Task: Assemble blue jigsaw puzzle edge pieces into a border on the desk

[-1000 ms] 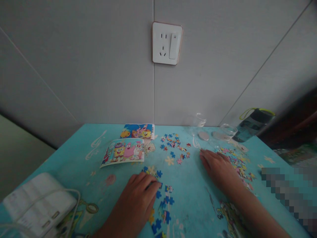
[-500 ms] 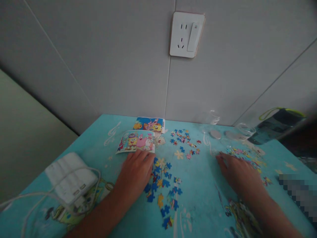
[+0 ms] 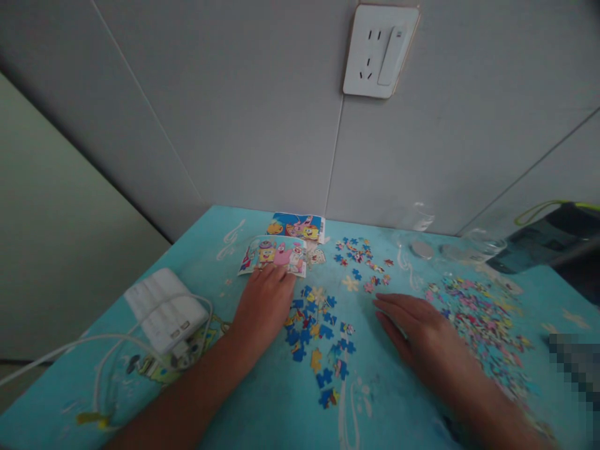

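My left hand is at the lower edge of a picture card showing cartoon characters, its curled fingers closed on that edge. Just right of it lie loose, mostly blue jigsaw puzzle pieces. My right hand hovers over or rests on the table between this group and a large multicoloured pile of puzzle pieces. Its fingers stretch to the left with the thumb a little apart, and I see nothing between them. A smaller group of pieces is farther back.
A second picture card lies behind the first. On the left, a white power bank trails a white cable. Clear containers and a round lid stand back right, near a dark pouch. A wall socket is above.
My right hand has moved left, away from the multicoloured pile, which now shows more fully. My left hand stays at the card. The camera view has shifted slightly.
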A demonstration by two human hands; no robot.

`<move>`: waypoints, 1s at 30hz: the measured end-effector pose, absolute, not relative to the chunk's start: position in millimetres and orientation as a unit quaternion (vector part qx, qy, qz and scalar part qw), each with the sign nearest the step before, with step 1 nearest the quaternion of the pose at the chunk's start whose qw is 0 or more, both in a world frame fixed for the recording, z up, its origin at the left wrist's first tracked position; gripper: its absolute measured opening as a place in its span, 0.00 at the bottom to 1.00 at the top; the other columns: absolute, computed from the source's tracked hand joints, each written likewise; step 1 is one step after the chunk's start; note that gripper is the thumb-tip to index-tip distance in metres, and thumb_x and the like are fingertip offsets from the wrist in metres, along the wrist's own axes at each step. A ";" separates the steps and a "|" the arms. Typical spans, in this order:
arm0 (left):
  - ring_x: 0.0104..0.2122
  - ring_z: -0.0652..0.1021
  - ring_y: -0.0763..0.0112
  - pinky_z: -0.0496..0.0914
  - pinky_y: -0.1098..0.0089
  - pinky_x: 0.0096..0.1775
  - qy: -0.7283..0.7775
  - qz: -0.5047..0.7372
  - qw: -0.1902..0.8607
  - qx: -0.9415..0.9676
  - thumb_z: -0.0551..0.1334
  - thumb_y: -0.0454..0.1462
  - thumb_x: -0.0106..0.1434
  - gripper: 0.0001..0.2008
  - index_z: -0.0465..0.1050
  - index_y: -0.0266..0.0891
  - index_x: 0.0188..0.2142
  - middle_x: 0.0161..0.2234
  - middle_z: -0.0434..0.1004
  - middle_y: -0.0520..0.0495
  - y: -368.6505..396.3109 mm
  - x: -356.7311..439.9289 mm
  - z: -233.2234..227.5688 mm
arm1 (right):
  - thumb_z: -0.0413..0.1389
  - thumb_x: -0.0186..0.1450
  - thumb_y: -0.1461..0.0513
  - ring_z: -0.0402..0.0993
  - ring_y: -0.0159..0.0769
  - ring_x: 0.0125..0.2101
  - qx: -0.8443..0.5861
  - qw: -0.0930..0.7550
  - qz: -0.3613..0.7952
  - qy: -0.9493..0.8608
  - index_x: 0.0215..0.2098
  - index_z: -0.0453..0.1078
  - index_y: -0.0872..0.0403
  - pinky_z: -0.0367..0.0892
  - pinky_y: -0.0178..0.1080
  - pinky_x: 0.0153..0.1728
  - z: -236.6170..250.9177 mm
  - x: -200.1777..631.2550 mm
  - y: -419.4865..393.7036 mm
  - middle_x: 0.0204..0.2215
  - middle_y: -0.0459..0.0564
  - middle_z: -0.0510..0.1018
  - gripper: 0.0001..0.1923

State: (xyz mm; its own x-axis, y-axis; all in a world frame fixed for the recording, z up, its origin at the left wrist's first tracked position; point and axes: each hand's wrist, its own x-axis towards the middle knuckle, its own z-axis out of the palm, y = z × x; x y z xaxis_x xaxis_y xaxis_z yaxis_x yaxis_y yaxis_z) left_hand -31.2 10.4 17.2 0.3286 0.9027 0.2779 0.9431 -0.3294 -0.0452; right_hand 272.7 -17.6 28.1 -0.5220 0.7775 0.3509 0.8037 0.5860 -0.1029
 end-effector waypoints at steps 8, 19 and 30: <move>0.44 0.73 0.58 0.68 0.56 0.50 -0.563 -0.093 0.082 -0.817 0.56 0.33 0.69 0.08 0.75 0.38 0.37 0.40 0.75 0.42 9.8 -31.0 15.3 | 0.53 0.71 0.65 0.76 0.42 0.48 -0.379 0.181 0.052 -0.906 0.54 0.73 0.51 0.73 0.49 0.51 21.4 241.9 -34.6 0.49 0.52 0.79 0.15; 0.43 0.72 0.59 0.68 0.58 0.49 -0.536 -0.081 0.008 -0.840 0.56 0.35 0.70 0.10 0.76 0.41 0.46 0.38 0.74 0.44 6.6 -22.5 21.8 | 0.54 0.70 0.64 0.76 0.43 0.48 -0.373 0.183 0.073 -0.907 0.52 0.74 0.49 0.72 0.50 0.52 18.7 244.7 -30.1 0.50 0.51 0.79 0.14; 0.43 0.73 0.60 0.68 0.58 0.48 -0.538 -0.111 0.004 -0.835 0.58 0.33 0.69 0.11 0.76 0.43 0.47 0.38 0.74 0.45 7.5 -21.7 18.3 | 0.54 0.70 0.65 0.77 0.41 0.47 -0.347 0.190 0.110 -0.912 0.53 0.74 0.48 0.74 0.47 0.50 19.2 239.1 -33.4 0.49 0.50 0.80 0.15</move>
